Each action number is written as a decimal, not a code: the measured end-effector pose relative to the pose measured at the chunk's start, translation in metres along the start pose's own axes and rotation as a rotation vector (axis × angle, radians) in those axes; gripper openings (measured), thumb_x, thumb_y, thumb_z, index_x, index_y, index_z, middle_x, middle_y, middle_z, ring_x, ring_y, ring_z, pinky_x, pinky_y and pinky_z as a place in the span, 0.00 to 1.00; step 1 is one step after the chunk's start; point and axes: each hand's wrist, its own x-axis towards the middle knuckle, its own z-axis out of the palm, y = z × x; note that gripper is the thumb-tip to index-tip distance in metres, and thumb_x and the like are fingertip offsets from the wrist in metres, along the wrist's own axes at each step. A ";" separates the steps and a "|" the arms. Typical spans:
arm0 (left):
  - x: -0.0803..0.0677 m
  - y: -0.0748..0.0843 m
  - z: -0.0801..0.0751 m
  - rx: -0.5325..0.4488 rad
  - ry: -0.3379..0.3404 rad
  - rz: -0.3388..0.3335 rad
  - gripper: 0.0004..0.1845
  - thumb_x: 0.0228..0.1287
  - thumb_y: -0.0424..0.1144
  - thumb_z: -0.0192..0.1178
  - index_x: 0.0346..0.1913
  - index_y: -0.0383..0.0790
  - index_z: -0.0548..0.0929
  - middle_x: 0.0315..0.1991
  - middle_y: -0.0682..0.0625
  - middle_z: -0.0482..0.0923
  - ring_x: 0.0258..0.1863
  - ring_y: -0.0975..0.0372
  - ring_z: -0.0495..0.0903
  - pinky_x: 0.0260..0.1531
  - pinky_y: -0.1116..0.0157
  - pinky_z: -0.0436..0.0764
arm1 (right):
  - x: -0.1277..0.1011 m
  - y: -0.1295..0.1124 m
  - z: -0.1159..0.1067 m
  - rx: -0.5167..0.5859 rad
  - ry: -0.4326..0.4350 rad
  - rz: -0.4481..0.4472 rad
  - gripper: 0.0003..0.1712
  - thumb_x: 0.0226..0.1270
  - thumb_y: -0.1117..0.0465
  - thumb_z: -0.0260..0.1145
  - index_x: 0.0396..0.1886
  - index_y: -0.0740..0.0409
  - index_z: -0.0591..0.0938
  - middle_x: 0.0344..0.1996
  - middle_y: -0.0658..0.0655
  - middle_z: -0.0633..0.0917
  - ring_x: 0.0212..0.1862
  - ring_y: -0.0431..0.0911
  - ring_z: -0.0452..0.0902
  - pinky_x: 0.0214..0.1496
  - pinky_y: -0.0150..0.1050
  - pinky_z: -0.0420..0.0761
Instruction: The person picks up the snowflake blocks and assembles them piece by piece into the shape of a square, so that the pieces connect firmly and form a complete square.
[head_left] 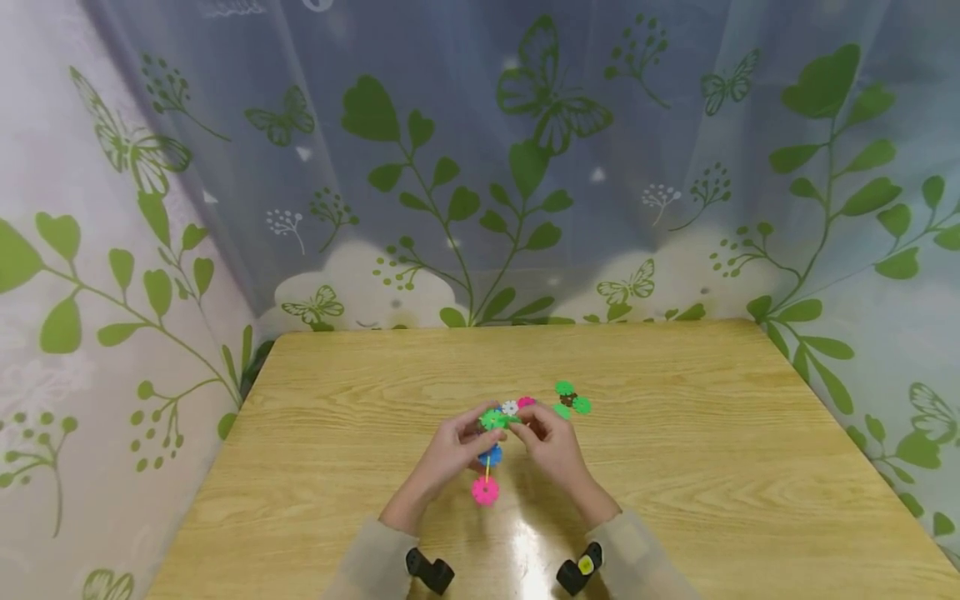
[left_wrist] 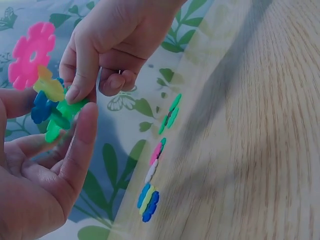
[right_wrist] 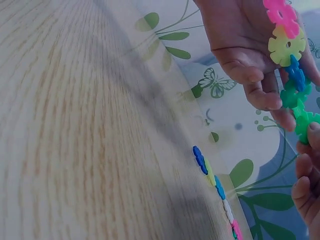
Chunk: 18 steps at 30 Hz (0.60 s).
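A chain of snowflake discs (head_left: pixel 487 457), pink, yellow, blue and green, hangs above the wooden table (head_left: pixel 675 467) between both hands. My left hand (head_left: pixel 474 432) holds the chain (left_wrist: pixel 44 102) between thumb and fingers near its green and blue discs (right_wrist: pixel 295 80). My right hand (head_left: pixel 527 430) pinches the green disc (left_wrist: pixel 65 112) at the chain's upper end with thumb and forefinger. The pink disc (head_left: pixel 485 490) hangs lowest, towards me.
Loose discs lie just beyond the hands: a white and a pink one (head_left: pixel 517 406) and a green cluster with a brown centre (head_left: pixel 572 400). The wrist views also show a blue and yellow pair (left_wrist: pixel 148 202). A leaf-patterned curtain (head_left: pixel 480 167) surrounds the table.
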 end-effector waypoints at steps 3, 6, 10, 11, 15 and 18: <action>0.002 -0.001 0.001 -0.002 0.013 -0.007 0.25 0.68 0.39 0.55 0.66 0.40 0.66 0.37 0.47 0.77 0.29 0.59 0.78 0.25 0.60 0.83 | 0.000 0.004 0.001 0.004 0.007 -0.027 0.04 0.55 0.77 0.65 0.29 0.70 0.78 0.23 0.63 0.76 0.20 0.39 0.64 0.19 0.25 0.65; 0.002 -0.001 0.002 -0.022 0.034 -0.010 0.25 0.68 0.41 0.55 0.65 0.40 0.68 0.40 0.45 0.78 0.30 0.56 0.81 0.21 0.65 0.81 | -0.001 0.018 0.005 0.008 0.000 -0.027 0.04 0.55 0.76 0.66 0.29 0.69 0.79 0.23 0.62 0.77 0.20 0.39 0.63 0.18 0.25 0.65; 0.000 -0.001 0.004 -0.045 0.057 -0.002 0.24 0.66 0.43 0.57 0.63 0.38 0.70 0.39 0.36 0.78 0.26 0.56 0.81 0.16 0.68 0.79 | -0.002 0.035 0.011 -0.036 -0.018 0.004 0.04 0.56 0.71 0.68 0.30 0.63 0.81 0.23 0.55 0.78 0.20 0.37 0.63 0.18 0.26 0.65; 0.000 -0.001 0.005 -0.045 0.062 -0.001 0.24 0.66 0.43 0.57 0.62 0.38 0.71 0.38 0.33 0.78 0.24 0.57 0.80 0.16 0.68 0.79 | -0.003 0.036 0.012 -0.054 -0.021 0.009 0.04 0.55 0.70 0.69 0.30 0.61 0.81 0.23 0.52 0.78 0.20 0.36 0.64 0.18 0.26 0.66; 0.000 -0.001 0.005 -0.049 0.074 -0.001 0.22 0.66 0.38 0.57 0.61 0.34 0.71 0.40 0.33 0.76 0.20 0.62 0.78 0.14 0.71 0.75 | -0.004 0.038 0.012 -0.082 -0.031 0.041 0.06 0.55 0.68 0.70 0.29 0.56 0.81 0.23 0.48 0.78 0.20 0.36 0.65 0.19 0.26 0.67; -0.002 0.003 0.005 -0.060 0.078 -0.013 0.21 0.67 0.35 0.56 0.61 0.33 0.70 0.40 0.31 0.76 0.19 0.63 0.76 0.14 0.72 0.74 | -0.004 0.038 0.010 -0.085 -0.045 0.078 0.05 0.56 0.68 0.69 0.31 0.56 0.82 0.24 0.51 0.79 0.21 0.37 0.66 0.20 0.27 0.67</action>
